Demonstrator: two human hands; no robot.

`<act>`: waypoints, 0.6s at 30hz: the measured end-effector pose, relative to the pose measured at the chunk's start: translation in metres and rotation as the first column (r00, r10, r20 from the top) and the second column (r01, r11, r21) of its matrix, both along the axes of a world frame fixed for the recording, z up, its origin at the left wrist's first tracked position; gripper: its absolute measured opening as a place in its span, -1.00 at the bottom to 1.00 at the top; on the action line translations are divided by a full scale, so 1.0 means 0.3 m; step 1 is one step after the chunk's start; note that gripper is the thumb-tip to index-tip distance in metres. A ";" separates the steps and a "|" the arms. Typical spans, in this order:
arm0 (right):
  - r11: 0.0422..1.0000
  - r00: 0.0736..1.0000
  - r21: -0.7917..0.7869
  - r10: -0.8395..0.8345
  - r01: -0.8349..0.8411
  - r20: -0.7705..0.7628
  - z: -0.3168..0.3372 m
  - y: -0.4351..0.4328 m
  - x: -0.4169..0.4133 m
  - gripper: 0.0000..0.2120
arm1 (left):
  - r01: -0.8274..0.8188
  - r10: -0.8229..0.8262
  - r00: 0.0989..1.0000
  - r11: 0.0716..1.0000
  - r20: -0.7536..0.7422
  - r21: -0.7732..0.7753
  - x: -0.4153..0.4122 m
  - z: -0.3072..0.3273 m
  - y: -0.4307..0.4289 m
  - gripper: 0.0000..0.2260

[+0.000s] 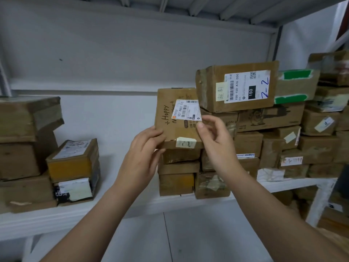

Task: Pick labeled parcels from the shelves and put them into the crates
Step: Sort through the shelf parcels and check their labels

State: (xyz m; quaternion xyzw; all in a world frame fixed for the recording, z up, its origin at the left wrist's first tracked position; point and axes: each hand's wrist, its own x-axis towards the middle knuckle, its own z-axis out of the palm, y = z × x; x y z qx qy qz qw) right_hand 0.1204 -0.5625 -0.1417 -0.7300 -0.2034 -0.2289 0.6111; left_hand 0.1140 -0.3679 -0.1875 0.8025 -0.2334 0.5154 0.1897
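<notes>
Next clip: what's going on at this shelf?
A person holds a flat cardboard parcel marked "Happy" with both hands, in front of stacked boxes on the shelf. The left hand grips its lower left corner; the right hand pinches its right edge, thumb at the white label. No crate is in view.

A pale grey-white back wall [113,53] fills the upper half, crossed by a horizontal ledge [85,91] and marked by one small dark speck [60,59]; below it a white shelf board [56,222] runs the width of the view; overhead, the ribbed underside of the upper shelf [188,6] (grey, in shade) meets a white upright post [276,53] at the right; under the board lies a pale tiled floor [198,239] with one dark joint; the light is soft and even.
</notes>
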 end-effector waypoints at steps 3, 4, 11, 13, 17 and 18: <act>0.973 0.985 0.201 0.138 -0.116 -0.102 0.013 0.047 -0.011 -0.50 | 0.010 -0.012 0.999 0.999 -0.043 -0.042 -0.063 -0.009 0.027 -0.71; 0.967 0.981 0.216 0.163 -0.138 -0.106 0.012 0.063 -0.014 -0.43 | 0.009 -0.017 0.997 0.994 -0.072 -0.110 -0.084 -0.007 0.030 -0.71; 0.936 0.959 0.244 0.277 -0.254 -0.064 -0.019 0.183 -0.055 -0.09 | 0.140 -0.550 0.828 0.389 -0.108 -0.911 -0.189 0.043 0.001 -0.45; 0.927 0.951 0.249 0.303 -0.282 -0.051 -0.032 0.209 -0.066 -0.05 | 0.122 -0.593 0.795 0.360 -0.126 -0.925 -0.197 0.057 -0.002 -0.36; 0.919 0.964 0.317 0.261 -0.233 -0.048 -0.032 0.204 -0.071 -0.07 | 0.074 -0.512 0.834 0.475 -0.207 -0.877 -0.203 0.079 0.016 -0.30; 0.910 0.971 0.365 0.233 -0.198 -0.054 -0.027 0.186 -0.068 -0.10 | 0.072 -0.509 0.834 0.485 -0.214 -0.871 -0.202 0.082 0.029 -0.30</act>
